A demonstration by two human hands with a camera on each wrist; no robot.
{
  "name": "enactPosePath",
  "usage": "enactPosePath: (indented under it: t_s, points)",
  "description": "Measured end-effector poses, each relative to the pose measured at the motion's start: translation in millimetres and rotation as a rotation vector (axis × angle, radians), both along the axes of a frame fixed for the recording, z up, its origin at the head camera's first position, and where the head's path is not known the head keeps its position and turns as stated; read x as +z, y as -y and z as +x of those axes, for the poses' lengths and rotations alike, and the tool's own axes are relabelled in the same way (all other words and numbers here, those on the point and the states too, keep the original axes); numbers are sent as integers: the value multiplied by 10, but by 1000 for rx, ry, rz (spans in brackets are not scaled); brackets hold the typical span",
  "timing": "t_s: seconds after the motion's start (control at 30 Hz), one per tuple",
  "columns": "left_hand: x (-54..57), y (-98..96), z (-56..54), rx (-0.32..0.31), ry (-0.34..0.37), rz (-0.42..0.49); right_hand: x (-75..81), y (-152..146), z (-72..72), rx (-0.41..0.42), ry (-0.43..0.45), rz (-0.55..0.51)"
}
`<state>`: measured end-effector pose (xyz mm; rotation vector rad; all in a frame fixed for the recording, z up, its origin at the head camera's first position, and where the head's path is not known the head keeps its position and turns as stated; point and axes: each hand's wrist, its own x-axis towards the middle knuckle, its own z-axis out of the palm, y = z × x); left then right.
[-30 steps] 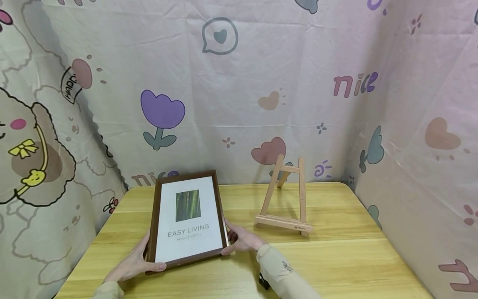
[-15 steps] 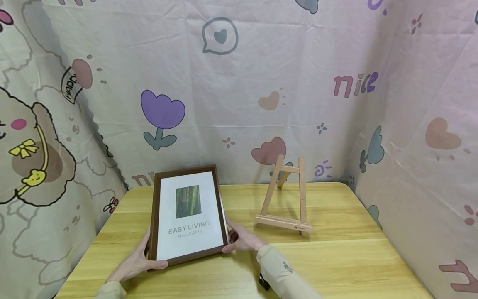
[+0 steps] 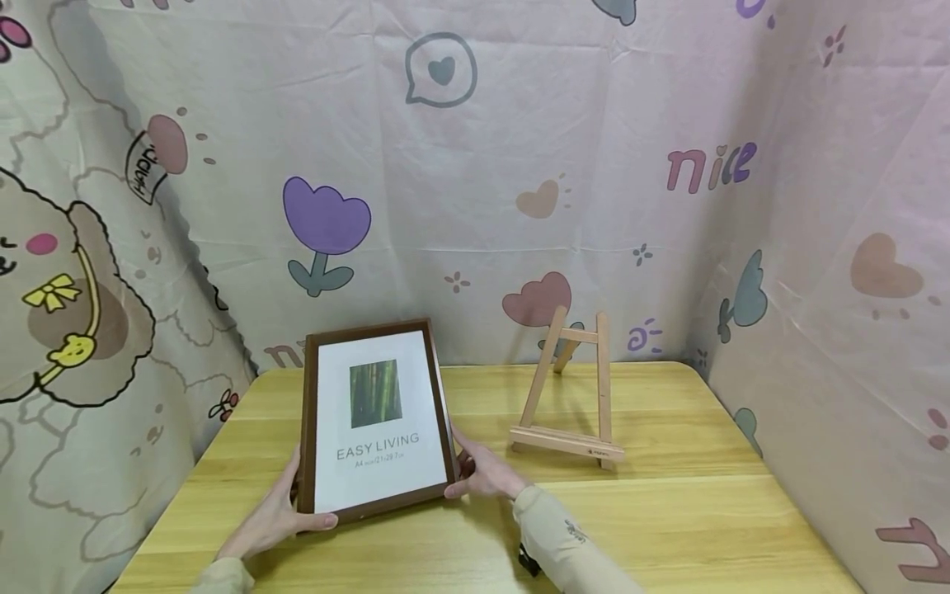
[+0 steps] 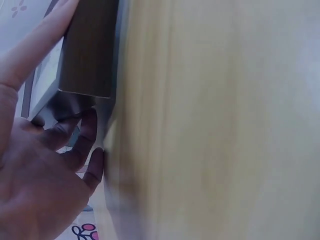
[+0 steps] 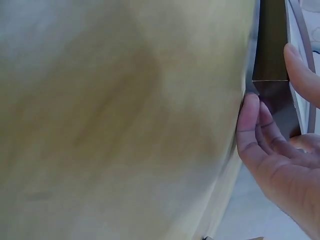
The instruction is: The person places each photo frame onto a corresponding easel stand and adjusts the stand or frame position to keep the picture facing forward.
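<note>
A brown picture frame (image 3: 380, 499) with a white "EASY LIVING" insert and a small green picture stands left of centre in the head view, its top leaning back. My left hand (image 3: 270, 516) grips its lower left corner, thumb along the front of the bottom edge. At the lower right corner my right hand (image 3: 481, 472) holds it, thumb on the front and fingers at the side. In the left wrist view, fingers of the left hand (image 4: 45, 160) curl against the frame's side (image 4: 90, 55). The right wrist view has the right hand's fingertips (image 5: 248, 112) under the frame's corner (image 5: 275, 95).
A small wooden easel (image 3: 567, 441) stands on the table to the right of the frame. The wood-grain table (image 3: 690, 511) ends at a patterned curtain (image 3: 460, 165) behind and on both sides. A small black object (image 3: 529, 563) lies by the right sleeve.
The frame's top edge has risen and tilted more upright, while both hands keep hold of its lower corners. The hands have shifted only slightly; the easel stays in place.
</note>
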<state>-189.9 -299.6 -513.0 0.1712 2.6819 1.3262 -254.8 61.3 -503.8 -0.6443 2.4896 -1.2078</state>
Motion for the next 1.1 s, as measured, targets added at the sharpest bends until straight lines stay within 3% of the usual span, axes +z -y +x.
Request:
enactPosePath:
  t_s: [0.17,0.4,0.6,0.77,1.1]
  points:
    - [1,-32,-12,17,-52,11,28,-10,29,-30,-26,18]
    - [38,-98,-22,6,-166,75,50,-54,57,-32,-45,-51]
    - [90,-157,-21,40,-162,74,80,-111,31,-16,-54,-129]
    - [141,-218,-20,83,-144,34,111,-173,13,2,-113,-156]
    - [205,-366,-41,82,-242,17,134,-285,12,-36,-158,-161]
